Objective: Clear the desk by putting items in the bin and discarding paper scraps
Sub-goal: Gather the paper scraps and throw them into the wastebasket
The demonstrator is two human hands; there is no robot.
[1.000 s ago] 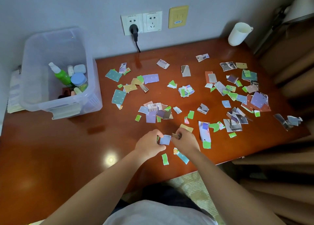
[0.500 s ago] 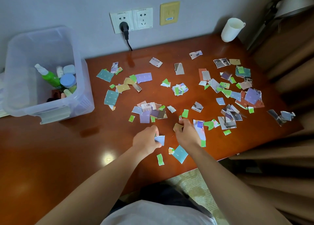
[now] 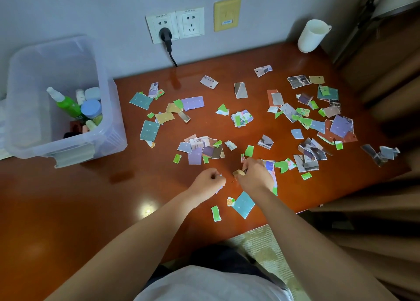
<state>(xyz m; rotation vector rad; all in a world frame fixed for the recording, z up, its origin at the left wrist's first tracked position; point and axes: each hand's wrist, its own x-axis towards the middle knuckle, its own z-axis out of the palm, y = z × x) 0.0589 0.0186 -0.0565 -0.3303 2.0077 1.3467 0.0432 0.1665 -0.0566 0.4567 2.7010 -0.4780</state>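
Both hands held scraps near the desk's front edge.
A teal scrap lay nearest; the left hand curled round a pale scrap, the right hand pinched a tan scrap; beyond, loose scraps littered the desk, bin far left.

Home room: wooden desk, wall sockets.

Bin at the desk's left, paper scraps spread right of it, cup far right
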